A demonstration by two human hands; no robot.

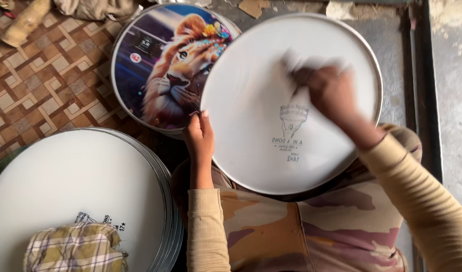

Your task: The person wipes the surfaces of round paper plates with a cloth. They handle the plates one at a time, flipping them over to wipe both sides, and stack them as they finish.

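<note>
A round white drumhead [251, 85] with a metal rim and a small grey printed mark rests on my lap. At its left edge, my left hand [200, 136] grips the rim and steadies it. On the upper right of its face is my right hand [327, 90], blurred with motion, closed on a pale cloth [296, 60] pressed against the white surface.
A drumhead printed with a lion's face [160, 60] lies behind, partly under the white one. A stack of white drumheads [80, 181] sits at lower left with a folded checked cloth [75, 249] on it. Patterned tile floor [34, 85] at left, grey concrete [452, 100] at right.
</note>
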